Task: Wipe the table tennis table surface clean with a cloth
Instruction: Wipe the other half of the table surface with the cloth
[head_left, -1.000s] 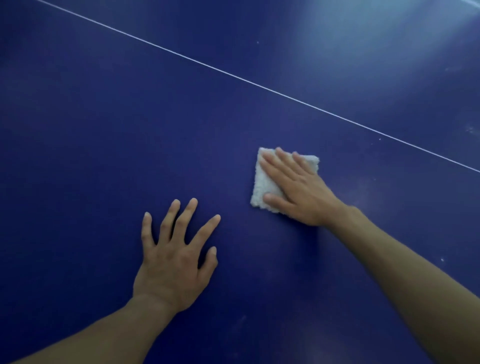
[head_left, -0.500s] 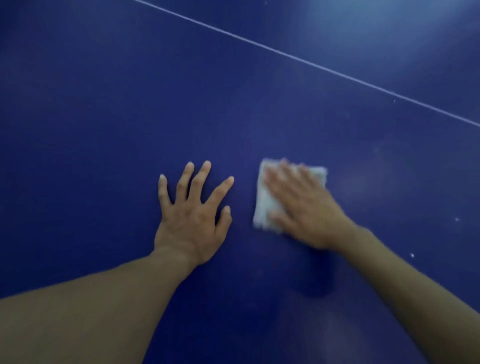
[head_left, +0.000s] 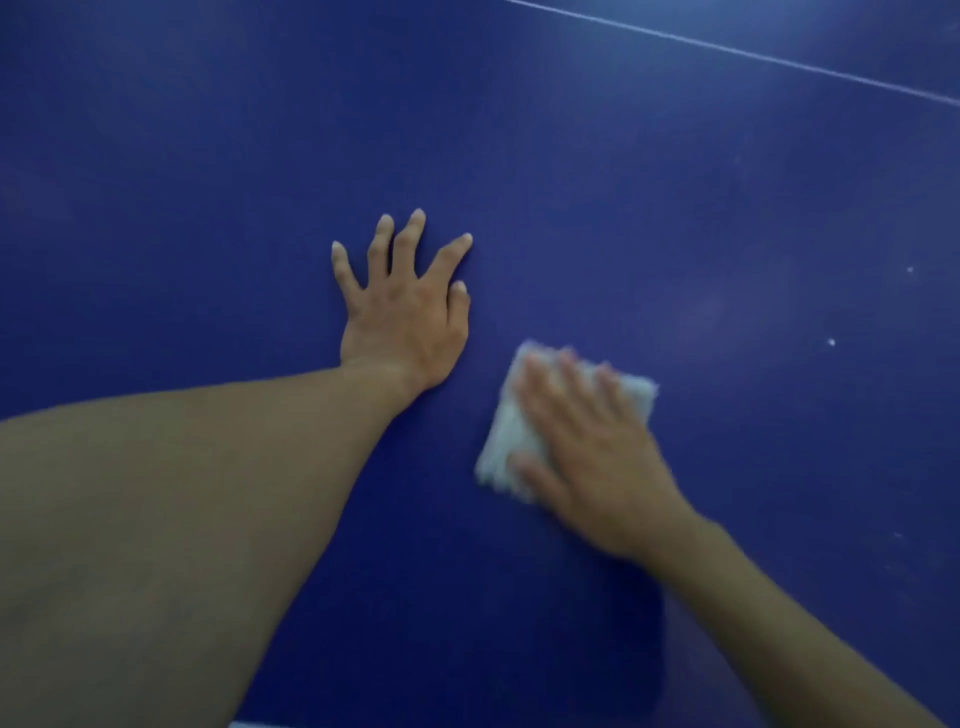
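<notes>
white fluffy cloth (head_left: 511, 441), folded square, flat on blue table (head_left: 208, 156)

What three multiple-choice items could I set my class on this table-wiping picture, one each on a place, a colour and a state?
1. Where is the cloth?
A. under the right hand
B. in a bucket
C. on the floor

2. What colour is the table?
A. green
B. blue
C. grey

3. How does the left hand lie?
A. clenched in a fist
B. gripping a bottle
C. flat on the table, fingers spread

Answers:
1 A: the right hand's fingers lie across the white cloth, pressing it to the table.
2 B: the whole surface around both hands is deep blue.
3 C: its fingers are straight and fanned apart on the bare surface, holding nothing.
</notes>
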